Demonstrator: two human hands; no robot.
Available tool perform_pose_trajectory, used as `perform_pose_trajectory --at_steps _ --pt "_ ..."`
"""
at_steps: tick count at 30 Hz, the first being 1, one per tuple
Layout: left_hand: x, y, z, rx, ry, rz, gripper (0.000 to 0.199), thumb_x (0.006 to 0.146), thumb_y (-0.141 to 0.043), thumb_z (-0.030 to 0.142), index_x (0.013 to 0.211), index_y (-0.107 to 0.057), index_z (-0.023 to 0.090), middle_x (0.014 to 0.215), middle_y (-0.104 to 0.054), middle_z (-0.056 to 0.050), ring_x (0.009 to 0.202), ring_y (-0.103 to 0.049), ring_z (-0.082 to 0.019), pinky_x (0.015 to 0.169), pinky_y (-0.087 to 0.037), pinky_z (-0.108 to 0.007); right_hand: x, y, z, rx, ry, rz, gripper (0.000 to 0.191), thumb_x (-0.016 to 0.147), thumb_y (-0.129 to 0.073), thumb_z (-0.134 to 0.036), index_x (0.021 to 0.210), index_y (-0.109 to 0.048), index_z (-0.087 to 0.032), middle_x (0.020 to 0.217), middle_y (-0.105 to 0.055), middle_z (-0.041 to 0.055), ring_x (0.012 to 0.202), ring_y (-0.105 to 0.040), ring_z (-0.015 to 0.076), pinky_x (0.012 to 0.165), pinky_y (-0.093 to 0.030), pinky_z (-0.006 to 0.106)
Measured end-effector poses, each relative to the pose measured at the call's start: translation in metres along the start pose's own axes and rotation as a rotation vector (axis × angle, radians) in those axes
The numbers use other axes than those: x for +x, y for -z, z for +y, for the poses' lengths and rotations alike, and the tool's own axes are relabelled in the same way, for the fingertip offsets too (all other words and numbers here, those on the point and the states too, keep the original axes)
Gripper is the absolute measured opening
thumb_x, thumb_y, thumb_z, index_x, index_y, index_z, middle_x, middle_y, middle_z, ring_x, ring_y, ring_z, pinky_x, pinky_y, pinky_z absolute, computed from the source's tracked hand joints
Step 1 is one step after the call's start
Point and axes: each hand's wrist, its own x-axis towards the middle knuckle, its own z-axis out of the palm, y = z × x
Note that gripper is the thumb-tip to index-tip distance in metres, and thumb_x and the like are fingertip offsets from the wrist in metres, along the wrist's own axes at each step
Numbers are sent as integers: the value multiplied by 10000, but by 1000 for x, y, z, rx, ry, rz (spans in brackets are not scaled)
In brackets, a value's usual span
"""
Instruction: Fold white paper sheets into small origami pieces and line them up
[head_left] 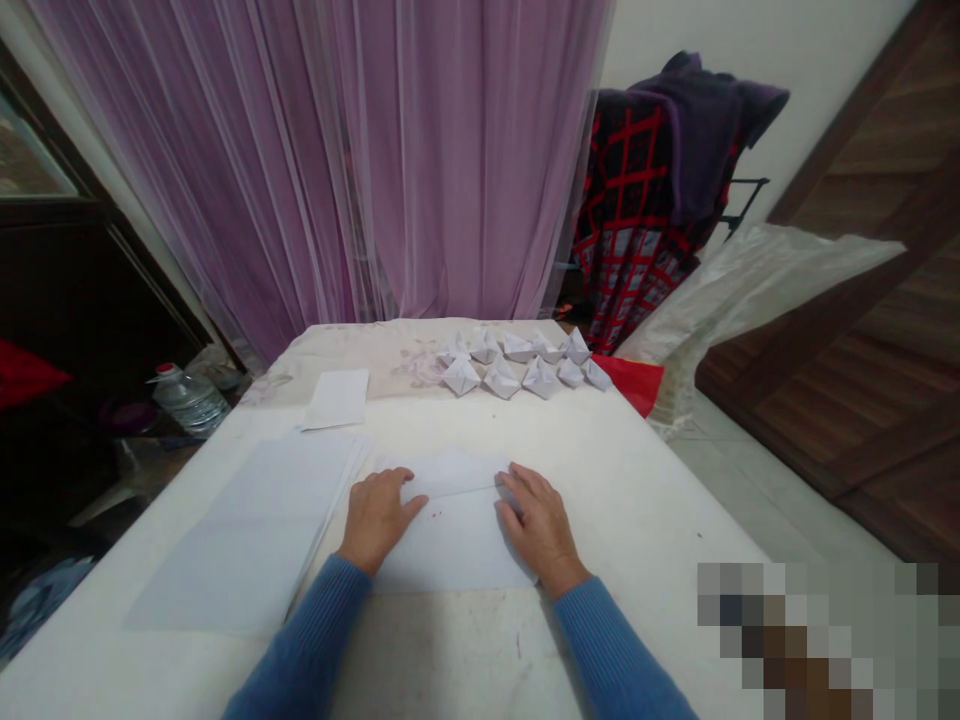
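Observation:
A white sheet of paper point(457, 555) lies in front of me with a fold line across its upper part. My left hand point(379, 512) grips the sheet near its upper left edge, thumb on top and fingers curled beyond the fold. On the opposite side, my right hand point(541, 520) holds the upper right edge with thumb and fingers in the same way. A large stack of white paper point(240, 530) rests to the left of my left hand. Farther back sit several folded paper boats point(501, 377) in two rows.
The white-covered table point(622, 560) carries a small piece of white paper point(337, 398) at back left. Purple curtains point(465, 160) hang behind it. Beyond the right edge are a red cloth point(634, 382) and a plastic bag point(720, 290). A water bottle point(187, 400) stands off the left edge.

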Motion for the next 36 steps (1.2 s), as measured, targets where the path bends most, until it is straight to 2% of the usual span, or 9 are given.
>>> perform_pose_trajectory --at_steps 10,13,16,19,21,23,26,31,36 --pt "3 13 -2 -208 125 -51 182 845 -545 367 836 -656 223 717 -658 23 703 -621 -159 603 -354 -252 0 1 -4 14 105 83 388 859 -479 -222 1216 -626 -191 1301 -578 110 1205 -494 256 1009 -408 423" --pt "2 23 -7 -309 203 72 217 850 -518 382 900 -651 218 652 -598 37 630 -586 -149 565 -354 -239 -1 -1 -6 51 148 131 378 854 -487 -202 1204 -630 -185 1271 -598 114 1179 -514 255 985 -426 426" --pt "-4 45 -8 -298 221 311 255 835 -531 392 999 -635 227 666 -587 39 637 -587 -157 580 -382 -239 -2 -4 -6 82 144 161 371 843 -488 -183 1181 -642 -187 1244 -617 111 1154 -534 252 967 -444 425" --pt "-16 67 6 -154 67 525 236 837 -551 349 1012 -634 214 772 -638 -3 758 -616 -190 709 -435 -286 -2 -5 -4 112 120 178 374 840 -486 -181 1177 -647 -198 1231 -628 107 1142 -547 253 961 -454 434" --pt "-24 72 22 -98 -75 558 233 852 -559 323 1038 -633 204 791 -657 -22 807 -623 -212 800 -445 -337 -1 -6 -2 131 110 191 375 841 -488 -186 1180 -647 -200 1231 -632 107 1141 -553 254 966 -459 440" --pt "-29 66 38 -152 -230 452 284 848 -592 316 1112 -610 213 853 -682 -26 846 -633 -211 822 -463 -345 0 -7 1 151 90 219 376 843 -481 -184 1179 -649 -198 1226 -639 108 1130 -566 250 962 -472 438" --pt "-30 43 50 -354 -466 165 533 816 -663 372 1300 -501 222 1043 -686 -39 921 -647 -182 827 -507 -296 1 -8 11 182 34 261 388 844 -451 -161 1175 -652 -184 1190 -662 111 1100 -593 234 950 -496 420" --pt "-12 4 25 -218 -446 103 383 896 -548 312 1267 -564 221 1301 -604 -104 1223 -539 -253 1034 -418 -425 2 -6 24 212 -66 264 376 823 -441 -152 1102 -692 -179 1091 -710 100 1013 -646 222 915 -525 393" --pt "12 -9 11 -7 -454 -84 579 879 -567 395 1416 -424 231 1527 -350 -135 1415 -296 -308 1130 -240 -536 3 -2 21 233 -118 194 336 862 -442 -225 1054 -716 -196 994 -739 88 895 -683 222 830 -550 376"
